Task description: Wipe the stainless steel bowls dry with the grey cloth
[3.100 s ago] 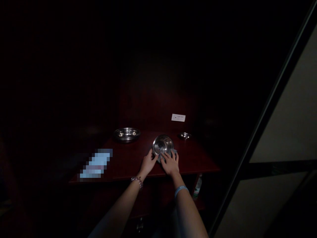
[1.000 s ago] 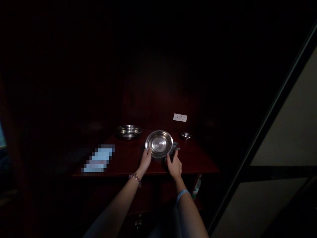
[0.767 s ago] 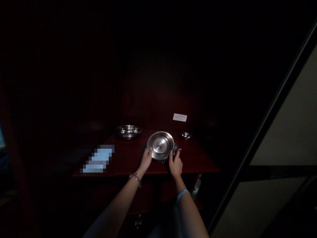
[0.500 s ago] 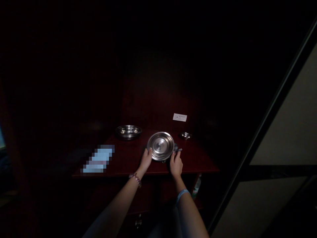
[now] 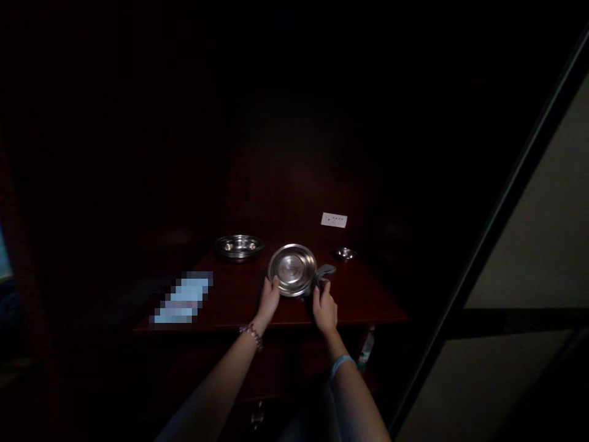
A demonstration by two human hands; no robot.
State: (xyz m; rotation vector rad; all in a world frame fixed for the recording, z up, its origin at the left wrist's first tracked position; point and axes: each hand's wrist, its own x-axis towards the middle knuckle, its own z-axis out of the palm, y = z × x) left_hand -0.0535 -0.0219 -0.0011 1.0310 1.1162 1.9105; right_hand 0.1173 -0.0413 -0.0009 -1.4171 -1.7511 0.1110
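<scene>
A round stainless-steel plate is tilted toward me above the dark red shelf. My left hand grips its lower left rim, thumb on the inner side. At the plate's right edge, my right hand is closed on a grey cloth, part of which sticks up above the fingers. Some of the cloth seems to lie behind the plate, where I cannot see it. Larger steel dishes, perhaps stacked, stand behind to the left. A small steel bowl sits behind to the right.
A blurred-out pale blue flat thing lies at the shelf's left front. On the back wall is a white socket panel. Below the shelf, a plastic bottle stands at the right. A pale panel with a dark frame rises on the right.
The plate has shifted slightly left and turned in my hands. My right hand has moved a little off its rim, and more of the grey cloth shows above the fingers.
</scene>
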